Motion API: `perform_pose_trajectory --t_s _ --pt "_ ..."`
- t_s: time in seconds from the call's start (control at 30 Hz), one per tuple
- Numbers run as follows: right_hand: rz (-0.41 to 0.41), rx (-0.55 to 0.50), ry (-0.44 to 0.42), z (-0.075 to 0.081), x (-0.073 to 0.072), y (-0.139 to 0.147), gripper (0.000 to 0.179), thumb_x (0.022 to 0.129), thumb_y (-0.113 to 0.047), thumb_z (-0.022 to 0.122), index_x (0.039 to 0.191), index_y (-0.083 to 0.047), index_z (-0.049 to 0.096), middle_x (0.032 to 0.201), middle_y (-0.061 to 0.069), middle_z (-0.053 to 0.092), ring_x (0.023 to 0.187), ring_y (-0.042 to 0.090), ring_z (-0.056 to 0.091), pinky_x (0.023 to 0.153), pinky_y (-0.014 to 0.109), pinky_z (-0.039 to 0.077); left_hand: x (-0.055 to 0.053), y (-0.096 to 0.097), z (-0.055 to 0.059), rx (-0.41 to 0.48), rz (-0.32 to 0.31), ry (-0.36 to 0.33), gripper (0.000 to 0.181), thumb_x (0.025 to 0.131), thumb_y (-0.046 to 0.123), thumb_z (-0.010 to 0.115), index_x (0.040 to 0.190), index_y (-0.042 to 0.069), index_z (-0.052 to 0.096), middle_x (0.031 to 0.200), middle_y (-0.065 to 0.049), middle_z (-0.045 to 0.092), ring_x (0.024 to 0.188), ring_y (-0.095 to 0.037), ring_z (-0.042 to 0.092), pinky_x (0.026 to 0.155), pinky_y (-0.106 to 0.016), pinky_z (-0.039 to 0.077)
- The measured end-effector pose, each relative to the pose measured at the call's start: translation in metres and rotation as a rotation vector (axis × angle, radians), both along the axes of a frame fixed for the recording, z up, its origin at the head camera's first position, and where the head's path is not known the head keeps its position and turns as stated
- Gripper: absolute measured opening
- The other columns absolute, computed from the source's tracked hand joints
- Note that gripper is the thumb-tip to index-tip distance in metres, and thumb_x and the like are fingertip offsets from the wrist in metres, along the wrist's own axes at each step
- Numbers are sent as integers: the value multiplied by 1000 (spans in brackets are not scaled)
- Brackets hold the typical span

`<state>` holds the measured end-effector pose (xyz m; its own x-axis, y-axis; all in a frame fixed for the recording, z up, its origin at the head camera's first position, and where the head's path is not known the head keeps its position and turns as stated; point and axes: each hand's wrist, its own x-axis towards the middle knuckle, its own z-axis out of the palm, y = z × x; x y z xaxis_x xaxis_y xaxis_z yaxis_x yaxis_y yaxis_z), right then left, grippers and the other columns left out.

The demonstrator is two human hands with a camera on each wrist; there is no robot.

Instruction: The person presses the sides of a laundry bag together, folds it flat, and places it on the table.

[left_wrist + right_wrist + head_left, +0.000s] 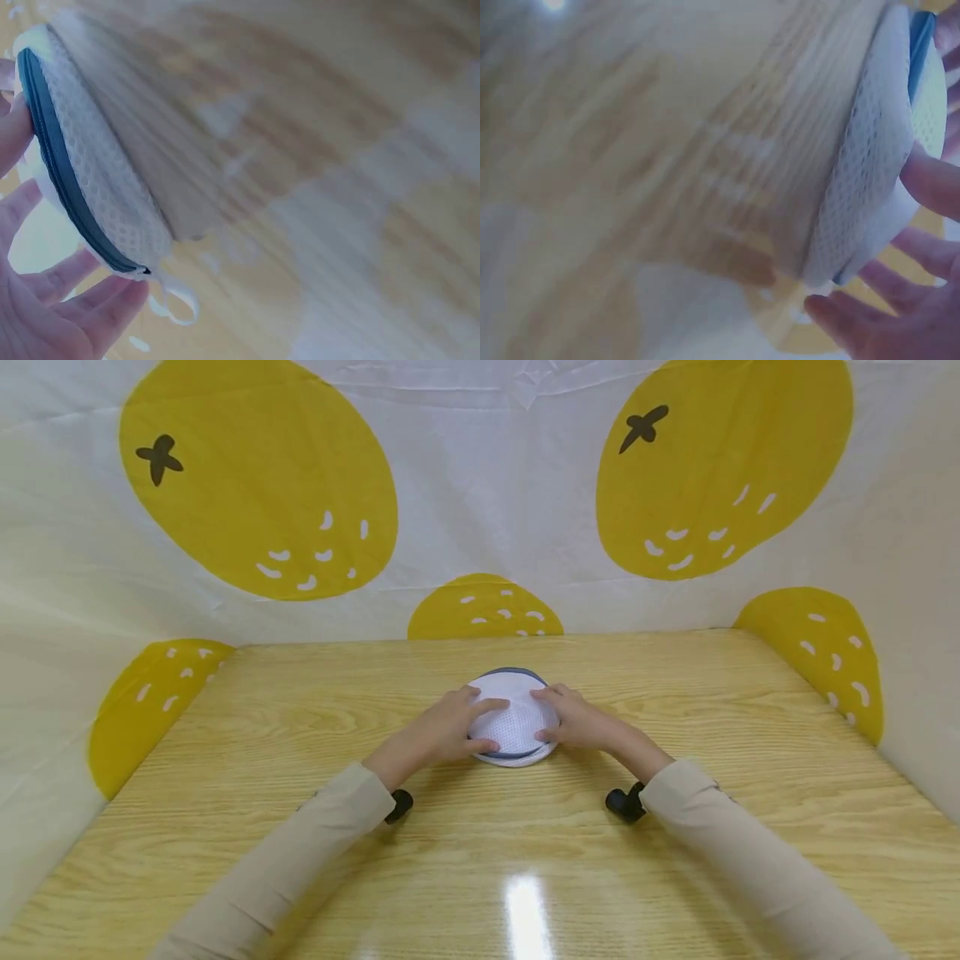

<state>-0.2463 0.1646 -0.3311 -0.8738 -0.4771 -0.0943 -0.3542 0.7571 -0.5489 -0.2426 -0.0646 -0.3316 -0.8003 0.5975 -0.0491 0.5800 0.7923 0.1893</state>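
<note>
A round white mesh laundry bag [513,714] with a dark blue-grey zipper [64,169] rests on the wooden table between both hands. My left hand [456,727] grips its left side, thumb and fingers spread over the edge and top. On the opposite side my right hand [576,720] holds the rim with curved fingers. The left wrist view shows a small white loop [180,304] hanging at the zipper's end. In the right wrist view the bag's mesh wall [859,161] bulges outward beside the thumb. Its underside is hidden.
The glossy wood-grain table [300,693] spreads around the bag. A white curtain [487,468] with big yellow fruit prints encloses the back and sides. Black wrist-camera parts [624,804] jut out beneath the sleeves.
</note>
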Motion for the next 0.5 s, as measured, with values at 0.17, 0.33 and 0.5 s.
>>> perform_pose_trajectory --t_s 0.17,0.33,0.5 --pt "13 95 -30 2 5 -3 68 91 -17 60 144 6 24 145 33 23 135 43 26 111 53 24 2 0 -5 -37 -33 15 65 88 50 55 145 31 32 147 -23 31 133 -41 34 107 -52 33" --pt "23 113 -23 4 5 -1 67 91 -15 60 143 9 24 146 32 25 136 44 24 112 53 21 3 2 -7 -8 -47 28 65 88 48 56 146 28 32 147 -24 31 132 -40 36 107 -51 32" --pt "28 109 -16 6 2 -1 66 90 -12 61 141 11 27 145 31 28 136 43 26 112 52 22 2 3 -8 23 -43 18 65 88 46 57 146 28 32 148 -24 29 133 -40 35 107 -51 32"
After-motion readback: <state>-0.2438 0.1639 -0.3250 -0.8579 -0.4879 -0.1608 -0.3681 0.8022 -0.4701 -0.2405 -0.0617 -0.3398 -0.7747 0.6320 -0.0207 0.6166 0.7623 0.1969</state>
